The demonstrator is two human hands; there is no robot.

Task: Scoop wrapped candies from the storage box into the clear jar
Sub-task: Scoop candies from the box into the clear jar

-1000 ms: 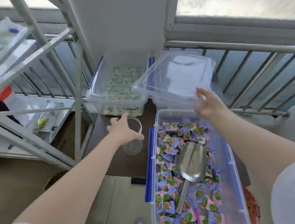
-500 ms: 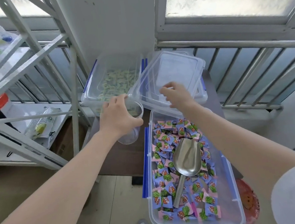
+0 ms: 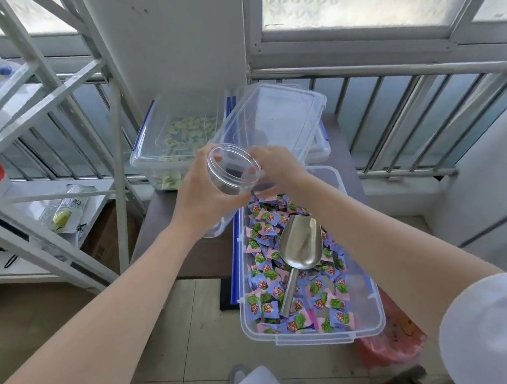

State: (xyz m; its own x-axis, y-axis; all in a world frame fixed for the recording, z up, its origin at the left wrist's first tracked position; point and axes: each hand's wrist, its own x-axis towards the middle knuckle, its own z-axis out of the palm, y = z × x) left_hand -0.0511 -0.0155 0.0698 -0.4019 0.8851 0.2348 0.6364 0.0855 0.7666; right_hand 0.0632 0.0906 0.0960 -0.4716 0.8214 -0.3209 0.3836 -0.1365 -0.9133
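An empty clear jar [image 3: 232, 168] is held up in the air, tilted with its mouth toward me, above the far left corner of the storage box [image 3: 368, 331]. My left hand [image 3: 201, 195] wraps its left side and bottom. My right hand [image 3: 276, 166] touches its right side at the rim. The open clear box holds several blue and pink wrapped candies [image 3: 270, 285]. A metal scoop [image 3: 299, 250] lies on top of them, handle toward me.
A second clear box [image 3: 151, 153] with pale green candies stands behind, a loose clear lid [image 3: 278, 115] leaning beside it. A white metal shelf rack [image 3: 61, 170] is at the left, window railing [image 3: 391, 73] behind, a pink bag [image 3: 392, 347] by the box.
My left hand lifted the jar off the table and tilted it toward me. My right hand left the lid and came to the jar's right side.
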